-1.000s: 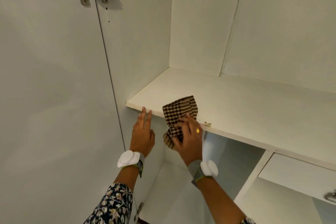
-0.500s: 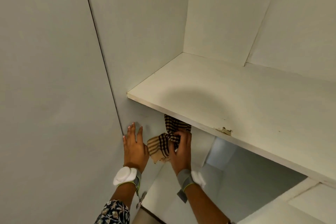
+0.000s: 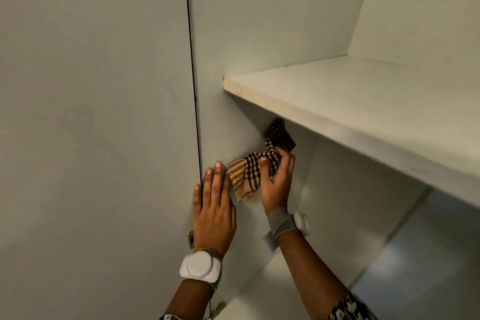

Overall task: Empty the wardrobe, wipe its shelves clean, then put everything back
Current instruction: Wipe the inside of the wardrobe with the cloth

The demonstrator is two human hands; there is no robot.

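Wiping below the shelf (image 3: 363, 101) with a checked cloth (image 3: 245, 176)

The right hand (image 3: 276, 182) is holding the checked cloth at the centre of the frame, its grip curling round the bunched middle. One end is trailing up under the shelf, and the other is hanging lower left against the side panel (image 3: 233, 112). The cloth is looking soft, light and limp, so taking it as a wad probably suits best. The left hand (image 3: 214, 205) is lying flat, fingers straight, on the panel just beside the cloth.
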